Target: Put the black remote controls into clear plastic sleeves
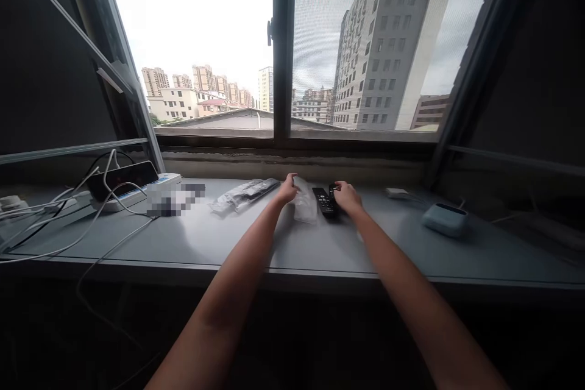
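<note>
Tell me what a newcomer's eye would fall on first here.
Probably the bright window behind the desk, with a tall grey building in its right pane. Next, mid-desk, the left hand at a clear plastic bag and the right hand at a black object beside a black remote.

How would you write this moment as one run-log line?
left hand: at clear bag; right hand: at dark item beside black remote; surface: grey desk

backlight through overexposed left windowpane; lower corners near black
</note>
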### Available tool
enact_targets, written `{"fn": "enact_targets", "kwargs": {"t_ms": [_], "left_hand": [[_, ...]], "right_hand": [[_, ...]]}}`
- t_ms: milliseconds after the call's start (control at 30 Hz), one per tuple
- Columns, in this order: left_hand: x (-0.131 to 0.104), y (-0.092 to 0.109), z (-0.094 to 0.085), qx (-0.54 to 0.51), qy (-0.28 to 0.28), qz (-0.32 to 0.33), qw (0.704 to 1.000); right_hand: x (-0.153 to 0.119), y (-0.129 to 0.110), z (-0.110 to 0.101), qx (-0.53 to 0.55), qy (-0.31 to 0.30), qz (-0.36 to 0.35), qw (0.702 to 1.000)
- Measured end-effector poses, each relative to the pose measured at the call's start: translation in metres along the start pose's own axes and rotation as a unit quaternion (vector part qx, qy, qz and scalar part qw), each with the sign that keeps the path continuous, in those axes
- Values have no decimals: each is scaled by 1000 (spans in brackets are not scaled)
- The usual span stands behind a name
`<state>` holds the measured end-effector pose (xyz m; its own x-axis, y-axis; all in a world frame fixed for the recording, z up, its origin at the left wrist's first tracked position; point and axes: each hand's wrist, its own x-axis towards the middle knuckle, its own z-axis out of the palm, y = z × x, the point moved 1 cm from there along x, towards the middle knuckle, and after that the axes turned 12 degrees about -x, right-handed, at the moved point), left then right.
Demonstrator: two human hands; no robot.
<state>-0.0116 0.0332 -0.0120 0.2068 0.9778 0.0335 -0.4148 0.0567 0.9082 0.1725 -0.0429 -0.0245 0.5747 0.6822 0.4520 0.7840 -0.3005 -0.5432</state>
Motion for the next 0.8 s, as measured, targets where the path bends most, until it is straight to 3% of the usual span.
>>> {"fn": "enact_targets", "kwargs": {"t_ms": [133, 300, 400, 467, 600, 733, 800], "left_hand": [[6, 2, 2, 92, -38, 71, 993], [8, -2, 0, 167, -20, 82, 982], [2, -4, 0, 254, -50, 82, 963], [-3, -4, 1, 344, -88, 86, 931], [-10, -3, 5, 514, -144, 94, 840], [-15, -3, 10, 636, -125, 94, 756], [-19, 0, 13, 657, -102, 73, 743]], "right_hand": [[-1, 0, -4, -61, -29, -14, 998], [-3, -1, -12, -121, -81, -19, 989], [-5, -4, -16, -155, -118, -16, 981], [-6, -7, -17, -174, -145, -20, 974], [-10, -15, -12, -190, -204, -49, 959], [-12, -15, -4, -200, -253, -66, 944], [-11, -14, -2, -204, -264, -68, 940]]}}
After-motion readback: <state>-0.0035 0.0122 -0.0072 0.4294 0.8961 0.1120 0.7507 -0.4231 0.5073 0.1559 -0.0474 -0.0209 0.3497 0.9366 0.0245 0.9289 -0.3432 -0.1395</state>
